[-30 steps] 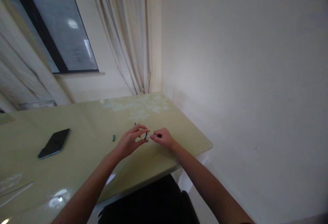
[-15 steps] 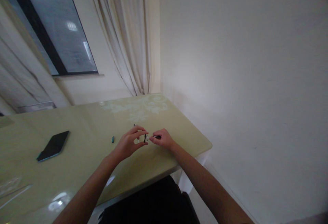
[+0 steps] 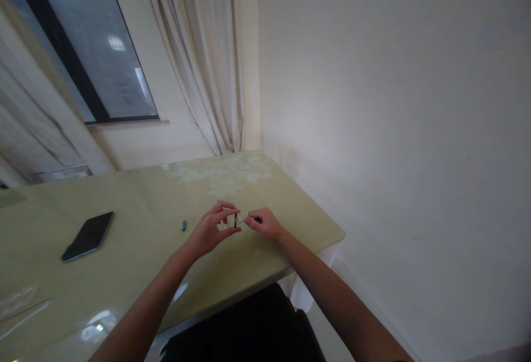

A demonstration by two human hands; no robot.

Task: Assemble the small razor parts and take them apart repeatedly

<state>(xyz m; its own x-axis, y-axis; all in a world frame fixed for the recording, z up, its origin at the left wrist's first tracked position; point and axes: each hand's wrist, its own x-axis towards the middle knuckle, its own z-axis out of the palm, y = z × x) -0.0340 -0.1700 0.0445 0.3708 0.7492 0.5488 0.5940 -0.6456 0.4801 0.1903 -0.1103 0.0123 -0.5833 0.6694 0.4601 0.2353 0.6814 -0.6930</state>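
Observation:
Over the table's right part, my left hand [image 3: 211,230] is closed in a pinch. Thumb and fingertips grip the two ends of a small flat dark piece [image 3: 235,220], held upright. Facing it from the right, my right hand [image 3: 264,224] pinches a thin black object [image 3: 258,219], mostly hidden by the fingers. A tiny whitish, shiny bit [image 3: 240,220] shows between the two hands; I cannot tell which part it belongs to. On the tabletop left of my left hand lies a small dark teal piece [image 3: 183,225].
A black flat tablet-like slab [image 3: 89,236] lies on the glossy pale green table [image 3: 136,207] at the left. Clear plastic wrapping [image 3: 19,302] is at the far left edge. A wall [image 3: 373,130] runs along the right, with a curtain [image 3: 207,63] behind the table.
My right hand has shifted very slightly right, and the gap between its fingertips and the dark piece looks a little wider. The dark piece appears turned more edge-on.

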